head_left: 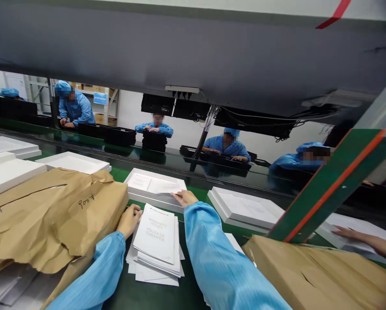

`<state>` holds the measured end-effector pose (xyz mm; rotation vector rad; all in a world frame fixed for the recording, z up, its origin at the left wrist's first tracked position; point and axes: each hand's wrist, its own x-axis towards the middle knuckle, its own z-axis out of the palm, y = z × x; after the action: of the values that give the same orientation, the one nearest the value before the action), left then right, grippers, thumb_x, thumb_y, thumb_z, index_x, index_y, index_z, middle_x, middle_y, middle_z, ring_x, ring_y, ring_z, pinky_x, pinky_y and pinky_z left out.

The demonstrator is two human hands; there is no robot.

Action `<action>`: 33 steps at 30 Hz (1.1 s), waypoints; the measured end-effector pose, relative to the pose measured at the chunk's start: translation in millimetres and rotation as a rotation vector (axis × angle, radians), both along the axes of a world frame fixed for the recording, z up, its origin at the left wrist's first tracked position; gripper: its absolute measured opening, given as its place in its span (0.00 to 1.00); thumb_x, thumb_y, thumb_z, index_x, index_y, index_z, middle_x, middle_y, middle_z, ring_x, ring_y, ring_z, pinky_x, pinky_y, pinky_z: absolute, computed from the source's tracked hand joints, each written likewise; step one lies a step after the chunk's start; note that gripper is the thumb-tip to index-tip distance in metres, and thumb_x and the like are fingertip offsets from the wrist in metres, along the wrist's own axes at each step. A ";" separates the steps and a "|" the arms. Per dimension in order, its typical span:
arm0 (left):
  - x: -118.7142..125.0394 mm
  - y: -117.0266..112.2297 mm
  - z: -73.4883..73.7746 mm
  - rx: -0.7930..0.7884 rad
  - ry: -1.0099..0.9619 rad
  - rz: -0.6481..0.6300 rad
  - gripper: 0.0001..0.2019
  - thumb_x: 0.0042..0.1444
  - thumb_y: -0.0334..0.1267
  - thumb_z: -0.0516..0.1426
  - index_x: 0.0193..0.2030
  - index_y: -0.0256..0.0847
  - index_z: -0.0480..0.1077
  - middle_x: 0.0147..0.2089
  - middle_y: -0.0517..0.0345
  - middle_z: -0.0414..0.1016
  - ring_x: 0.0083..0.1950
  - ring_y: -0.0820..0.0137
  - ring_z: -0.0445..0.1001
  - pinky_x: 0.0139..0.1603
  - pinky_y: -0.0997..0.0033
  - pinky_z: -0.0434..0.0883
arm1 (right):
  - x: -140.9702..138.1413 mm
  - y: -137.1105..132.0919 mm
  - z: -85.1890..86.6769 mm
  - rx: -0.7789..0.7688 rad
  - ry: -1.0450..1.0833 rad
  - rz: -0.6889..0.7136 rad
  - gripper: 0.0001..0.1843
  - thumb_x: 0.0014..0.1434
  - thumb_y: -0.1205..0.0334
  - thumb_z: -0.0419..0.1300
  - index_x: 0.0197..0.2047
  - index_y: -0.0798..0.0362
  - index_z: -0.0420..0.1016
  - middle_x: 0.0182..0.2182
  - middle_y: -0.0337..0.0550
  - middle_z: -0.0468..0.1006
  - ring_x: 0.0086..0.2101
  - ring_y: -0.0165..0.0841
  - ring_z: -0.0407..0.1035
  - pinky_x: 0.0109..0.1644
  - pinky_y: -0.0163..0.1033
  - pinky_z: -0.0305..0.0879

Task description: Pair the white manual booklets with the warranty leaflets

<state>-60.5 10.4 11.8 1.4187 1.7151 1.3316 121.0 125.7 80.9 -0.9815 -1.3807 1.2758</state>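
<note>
My right hand (184,198) reaches forward over the near rim of a white open box (137,172) on the green conveyor belt, fingers laid on a white leaflet (162,187) inside it. My left hand (128,219) rests curled at the left edge of a stack of white warranty booklets (155,241) in front of me, touching it. Both arms wear light blue sleeves.
A crumpled brown paper package (50,215) lies at my left, another brown package (309,275) at my right. More white boxes (244,206) ride the belt (199,191). Another person's hand (347,234) rests on a box at far right. Several workers in blue sit across the line.
</note>
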 end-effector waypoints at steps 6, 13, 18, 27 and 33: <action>2.5 10.1 -14.4 0.041 -0.140 -0.034 0.09 0.47 0.38 0.46 0.31 0.36 0.62 0.26 0.58 0.67 0.24 0.75 0.66 0.26 0.76 0.64 | 0.9 4.8 5.4 -0.165 -0.140 -0.139 0.14 0.54 0.61 0.49 0.44 0.55 0.60 0.41 0.44 0.65 0.36 0.31 0.64 0.36 0.41 0.63; 3.2 7.8 -22.2 0.056 -0.207 -0.042 0.08 0.46 0.40 0.46 0.29 0.38 0.61 0.24 0.61 0.66 0.24 0.75 0.65 0.25 0.76 0.62 | 20.0 -30.4 22.1 -0.043 -0.317 -0.273 0.30 0.47 0.65 0.52 0.53 0.49 0.45 0.51 0.52 0.51 0.32 0.31 0.66 0.27 0.37 0.66; 5.2 4.3 -17.3 0.032 -0.210 -0.113 0.12 0.42 0.46 0.49 0.24 0.39 0.57 0.19 0.66 0.61 0.20 0.77 0.61 0.20 0.78 0.58 | 55.4 -80.2 22.8 0.120 -0.454 -0.250 0.23 0.46 0.61 0.52 0.48 0.48 0.56 0.50 0.46 0.52 0.35 0.31 0.64 0.32 0.36 0.66; -1.5 -3.9 -3.2 -0.052 0.115 -0.135 0.14 0.42 0.47 0.50 0.18 0.40 0.53 0.15 0.67 0.56 0.20 0.77 0.58 0.21 0.78 0.53 | 106.4 -158.7 -1.1 0.261 -0.679 -0.112 0.15 0.51 0.58 0.46 0.43 0.50 0.60 0.43 0.44 0.66 0.37 0.32 0.64 0.38 0.40 0.64; 8.1 -19.7 23.7 -0.227 0.481 0.019 0.10 0.47 0.45 0.44 0.30 0.44 0.60 0.33 0.58 0.70 0.36 0.64 0.67 0.30 0.70 0.59 | 103.7 -162.7 -16.0 0.409 -0.822 -0.199 0.15 0.53 0.62 0.44 0.43 0.55 0.62 0.37 0.48 0.70 0.38 0.34 0.64 0.40 0.42 0.63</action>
<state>-52.4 -9.3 35.6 1.6795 2.1063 0.8058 224.8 -37.0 64.9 -1.3692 -1.9898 0.3879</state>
